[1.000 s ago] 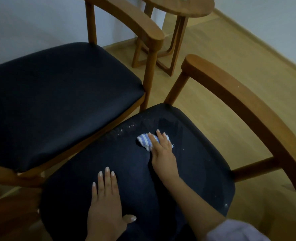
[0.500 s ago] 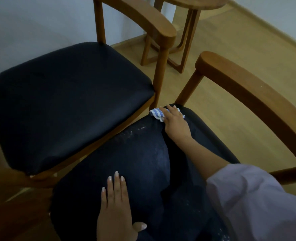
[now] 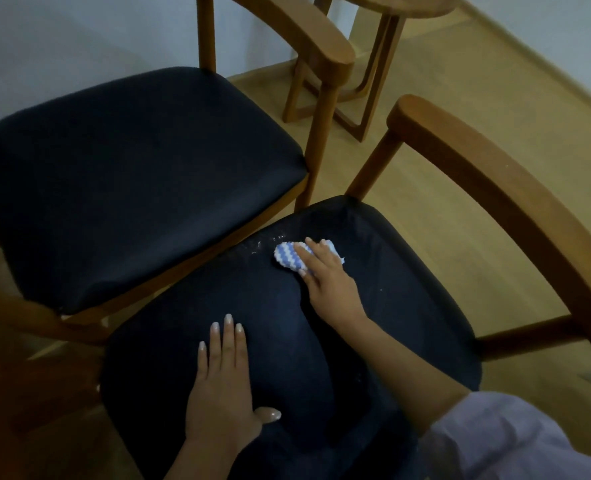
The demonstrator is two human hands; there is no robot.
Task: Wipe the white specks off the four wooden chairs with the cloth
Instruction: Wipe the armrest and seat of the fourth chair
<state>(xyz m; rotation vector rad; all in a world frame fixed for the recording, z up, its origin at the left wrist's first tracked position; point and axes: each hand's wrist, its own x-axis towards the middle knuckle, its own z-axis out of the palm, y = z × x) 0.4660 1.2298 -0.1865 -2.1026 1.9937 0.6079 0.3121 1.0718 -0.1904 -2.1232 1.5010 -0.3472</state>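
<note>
Drawn back from the far corner of the seat where it was half a second ago, the right hand [image 3: 328,271] now presses the cloth [image 3: 287,256] a little further in on the near chair's seat [image 3: 408,306]. The cloth is a small blue-and-white zigzag pad, sitting toward 12 o'clock on the dark cushion. The fingers lie almost straight across it rather than curling round it, and the thumb rests along its near edge. White specks [image 3: 270,241] are scattered on the cushion just beyond the cloth, at about 11 o'clock from it, near the seat's edge. A few more show at 3 o'clock from the hand.

The left hand [image 3: 223,386] has kept its place, flat on the cushion toward 7 o'clock, with its fingers straight and together, its thumb out to the side, and nothing in it. A pale sleeve [image 3: 495,445] covers the right forearm at 5 o'clock.

The near chair's wooden armrest [image 3: 495,188] curves round at 2 o'clock. A second chair [image 3: 131,168] with the same dark seat stands at 10 o'clock, its frame just beside the near one. A wooden side table [image 3: 384,64] stands on the floor at 12 o'clock.
</note>
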